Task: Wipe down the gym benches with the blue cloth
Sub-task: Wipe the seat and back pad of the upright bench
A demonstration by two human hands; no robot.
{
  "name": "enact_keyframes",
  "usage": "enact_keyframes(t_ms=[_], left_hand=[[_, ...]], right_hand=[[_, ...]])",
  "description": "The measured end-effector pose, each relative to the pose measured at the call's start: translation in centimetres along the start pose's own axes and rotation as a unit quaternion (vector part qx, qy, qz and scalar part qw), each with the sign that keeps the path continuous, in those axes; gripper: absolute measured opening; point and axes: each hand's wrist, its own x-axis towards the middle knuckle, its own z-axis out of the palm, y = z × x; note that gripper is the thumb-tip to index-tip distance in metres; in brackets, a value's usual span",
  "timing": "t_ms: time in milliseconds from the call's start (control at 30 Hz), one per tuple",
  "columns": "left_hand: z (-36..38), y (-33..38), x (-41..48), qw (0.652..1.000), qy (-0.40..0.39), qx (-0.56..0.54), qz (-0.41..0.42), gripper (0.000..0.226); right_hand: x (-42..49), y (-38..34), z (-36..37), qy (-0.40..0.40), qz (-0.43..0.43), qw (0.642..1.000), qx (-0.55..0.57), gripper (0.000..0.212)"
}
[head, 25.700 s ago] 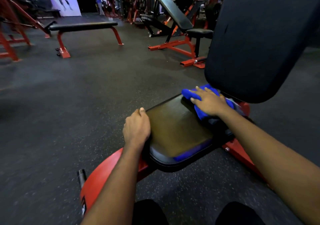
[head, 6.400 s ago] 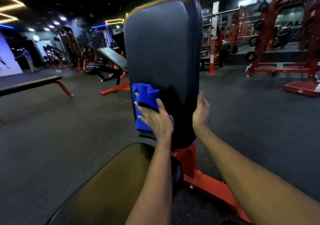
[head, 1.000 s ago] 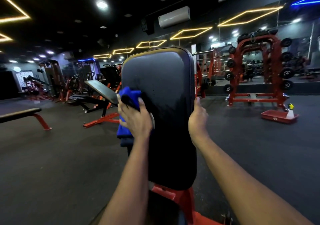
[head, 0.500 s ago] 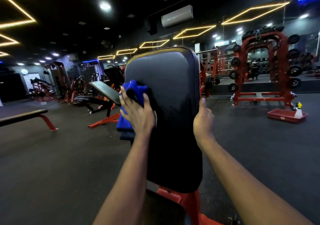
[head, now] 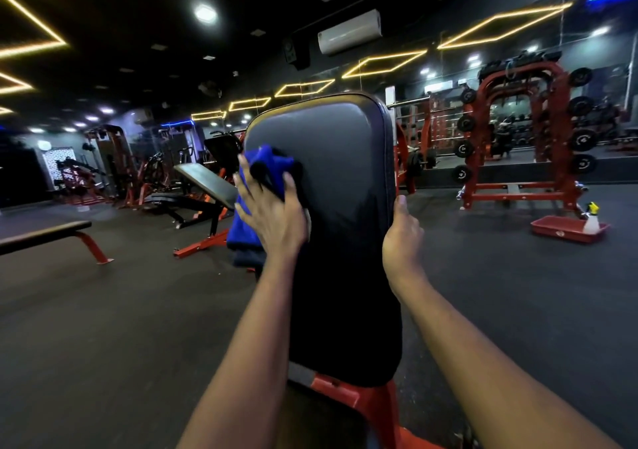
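The upright black backrest pad (head: 340, 213) of a red-framed bench (head: 373, 403) stands right in front of me. My left hand (head: 272, 217) presses the blue cloth (head: 257, 186) flat against the pad's upper left side, fingers spread over the cloth. Part of the cloth hangs down past the pad's left edge. My right hand (head: 402, 238) grips the pad's right edge at about mid height, with the thumb on the front face.
A flat bench (head: 45, 238) stands at the left and an incline bench (head: 203, 189) behind it. A red weight rack (head: 524, 131) with plates stands at the back right. A red tray (head: 566, 231) holding a spray bottle (head: 591, 219) lies on the dark floor.
My left hand has slid the cloth up the left side of the backrest. The right hand has kept its hold on the pad's right edge.
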Motion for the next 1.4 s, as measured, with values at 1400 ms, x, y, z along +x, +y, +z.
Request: enact_keyframes(t_ms=[1400], left_hand=[[-0.2,1.8,-13.1,0.985,-0.042,-0.025,0.167,0.076]], right_hand=[[0.7,0.3,-0.8,-0.019,0.018,0.999,0.043,0.056]])
